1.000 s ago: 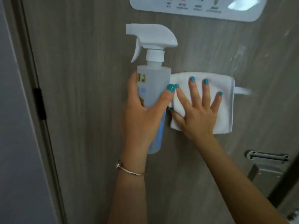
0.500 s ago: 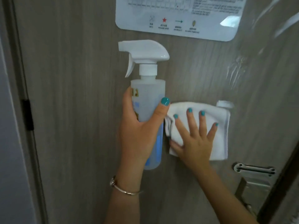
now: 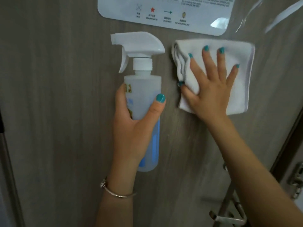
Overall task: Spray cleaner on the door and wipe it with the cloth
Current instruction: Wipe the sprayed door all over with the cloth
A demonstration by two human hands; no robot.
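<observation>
A: Fingers [image 3: 207,58] of the right hand [image 3: 211,94]: what is their state?
B: Spread wide and laid flat, pressing the folded white cloth [image 3: 236,76] against the grey wood-grain door [image 3: 65,112]. The thumb hooks the cloth's lower left edge. They hold it by pressure, not by a closed grasp.
A: Left hand [image 3: 131,133]?
B: Wrapped around the translucent plastic spray bottle with the white trigger head [image 3: 142,89]; thumb on the right side of the barrel, fingers behind it. The bottle stands upright, nozzle pointing left, just beside the cloth and apart from it.
A: Position of the cloth on the door?
B: Directly below the white laminated notice with rounded corners [image 3: 164,12], its top edge near the notice's lower edge. A metal door handle [image 3: 229,217] sits at lower right, well apart from the cloth
</observation>
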